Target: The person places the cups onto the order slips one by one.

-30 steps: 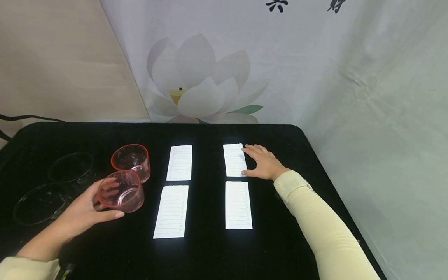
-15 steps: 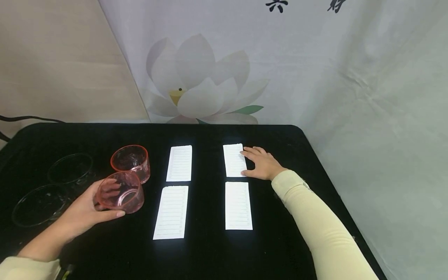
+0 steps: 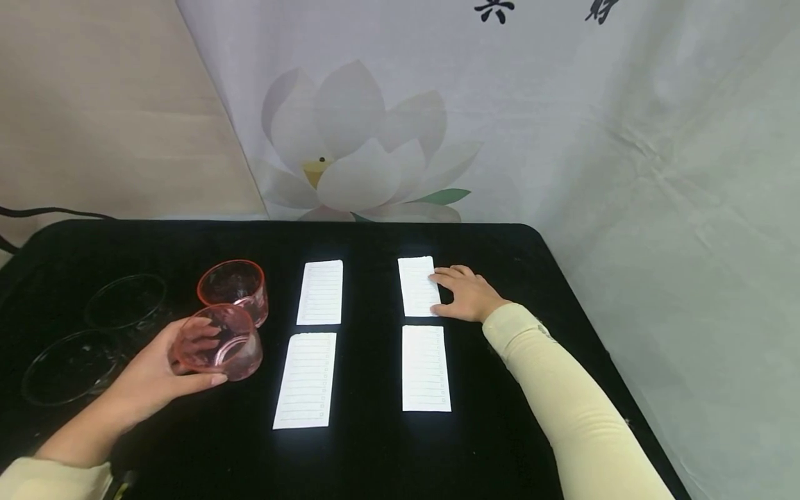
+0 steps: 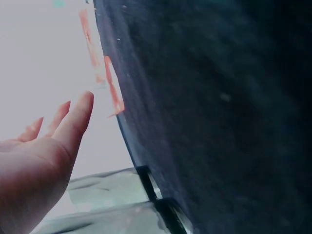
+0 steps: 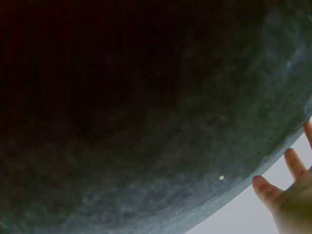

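My left hand [image 3: 146,371] holds a see-through pink glass bowl [image 3: 245,360], its thumb along the near side and its fingers showing through the glass. Just behind stands a second pink bowl [image 3: 257,305] with a red rim; they overlap in the head view. The left wrist view shows the hand [image 4: 44,161] with extended fingers beside two reddish bowl edges. Over on the right, my right hand [image 3: 470,295] has its fingers spread, fingertips and thumb at the right edge of the back right lined paper [image 3: 415,286]. The right wrist view catches only part of this hand [image 5: 292,195].
Three more lined papers lie on the black table [image 3: 369,458]: back left [image 3: 320,292], front left [image 3: 306,380] and front right [image 3: 425,368]. Two clear bowls stand at the far left, faint against the black; the left wrist view shows their sides [image 4: 105,187]. A white cloth [image 3: 562,139] hangs behind.
The near pink bowl has shifted slightly to the right together with my left hand. My right hand has edged slightly left and down at the paper. The papers stay put.
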`<state>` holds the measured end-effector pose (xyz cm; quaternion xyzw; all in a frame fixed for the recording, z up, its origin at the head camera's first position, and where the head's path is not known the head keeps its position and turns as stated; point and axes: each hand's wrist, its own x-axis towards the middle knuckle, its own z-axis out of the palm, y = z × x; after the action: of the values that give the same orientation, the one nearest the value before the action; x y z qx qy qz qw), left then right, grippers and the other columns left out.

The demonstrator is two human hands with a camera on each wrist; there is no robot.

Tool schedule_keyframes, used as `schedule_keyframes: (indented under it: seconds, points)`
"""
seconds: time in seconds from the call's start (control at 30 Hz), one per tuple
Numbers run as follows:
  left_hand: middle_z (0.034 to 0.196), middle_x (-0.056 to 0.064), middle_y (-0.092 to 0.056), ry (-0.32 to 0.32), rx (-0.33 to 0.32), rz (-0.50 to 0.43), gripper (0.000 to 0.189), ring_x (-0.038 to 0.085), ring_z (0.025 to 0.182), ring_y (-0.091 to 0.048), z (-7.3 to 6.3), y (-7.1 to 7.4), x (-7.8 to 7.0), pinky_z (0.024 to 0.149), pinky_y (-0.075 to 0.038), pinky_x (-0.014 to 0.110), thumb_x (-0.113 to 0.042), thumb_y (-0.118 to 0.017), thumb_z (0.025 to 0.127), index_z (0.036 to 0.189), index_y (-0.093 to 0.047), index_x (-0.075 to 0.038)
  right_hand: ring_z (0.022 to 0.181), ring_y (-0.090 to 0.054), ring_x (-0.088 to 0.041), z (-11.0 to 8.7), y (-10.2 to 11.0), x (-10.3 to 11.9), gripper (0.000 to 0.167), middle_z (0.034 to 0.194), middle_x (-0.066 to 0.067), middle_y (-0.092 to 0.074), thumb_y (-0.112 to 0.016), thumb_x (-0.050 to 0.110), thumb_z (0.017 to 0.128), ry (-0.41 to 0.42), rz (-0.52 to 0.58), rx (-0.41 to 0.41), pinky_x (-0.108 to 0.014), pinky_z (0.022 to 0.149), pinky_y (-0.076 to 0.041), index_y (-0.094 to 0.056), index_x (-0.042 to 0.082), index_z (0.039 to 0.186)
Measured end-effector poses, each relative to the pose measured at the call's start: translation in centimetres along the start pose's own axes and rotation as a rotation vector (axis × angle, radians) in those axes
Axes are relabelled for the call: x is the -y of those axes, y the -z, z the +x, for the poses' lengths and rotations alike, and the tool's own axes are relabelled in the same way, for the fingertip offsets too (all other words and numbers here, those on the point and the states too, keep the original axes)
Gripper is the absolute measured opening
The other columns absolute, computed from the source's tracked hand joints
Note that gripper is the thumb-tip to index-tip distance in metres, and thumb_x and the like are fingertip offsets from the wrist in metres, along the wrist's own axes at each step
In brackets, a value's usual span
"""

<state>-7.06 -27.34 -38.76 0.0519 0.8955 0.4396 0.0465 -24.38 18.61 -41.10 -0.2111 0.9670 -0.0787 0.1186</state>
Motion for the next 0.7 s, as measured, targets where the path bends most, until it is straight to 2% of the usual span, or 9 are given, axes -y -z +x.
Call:
schedule_keyframes:
  seconds: [0.3,0.53,0.67,0.7]
  points:
    - [0.135,0.026,-0.046,-0.051,-0.006,-0.008,0.084,-0.020,0.102,-0.041,0.2,0.1,-1.3,0.080,-0.044,0.006,-0.011,-0.079,0.078,0.143,-0.028,0.001,0.138,-0.027,-0.029,-0.2,0.3,0.4,0.076,0.155,-0.004,-0.034,-0.062,0.051,0.083,-0.010,0.002,0.010,-0.054,0.110,-0.030,-0.041,0.017,0.147]
    - [0.132,0.022,-0.048,-0.087,-0.010,-0.024,0.081,-0.020,0.103,-0.042,0.2,-0.4,-2.5,0.081,-0.044,0.006,-0.009,-0.080,0.077,0.141,-0.032,-0.001,0.137,-0.029,-0.030,0.0,0.3,0.3,0.075,0.154,-0.005,-0.034,-0.063,0.049,0.083,-0.019,0.023,0.011,-0.054,0.110,-0.030,-0.041,0.016,0.147]
    - [0.131,0.019,-0.049,-0.118,-0.006,-0.033,0.082,-0.017,0.104,-0.044,0.3,-0.8,-3.3,0.081,-0.046,0.008,-0.009,-0.082,0.075,0.141,-0.033,-0.002,0.135,-0.031,-0.029,0.1,0.2,0.1,0.075,0.154,-0.005,-0.034,-0.063,0.049,0.083,-0.026,0.030,0.008,-0.054,0.109,-0.031,-0.041,0.016,0.147]
    - [0.131,0.019,-0.049,-0.124,-0.008,-0.028,0.083,-0.013,0.105,-0.048,0.3,-0.9,-3.5,0.081,-0.047,0.009,-0.010,-0.083,0.075,0.141,-0.033,-0.003,0.134,-0.032,-0.029,0.2,0.2,0.1,0.076,0.154,-0.005,-0.034,-0.063,0.049,0.082,-0.029,0.030,0.009,-0.054,0.109,-0.031,-0.041,0.017,0.147]
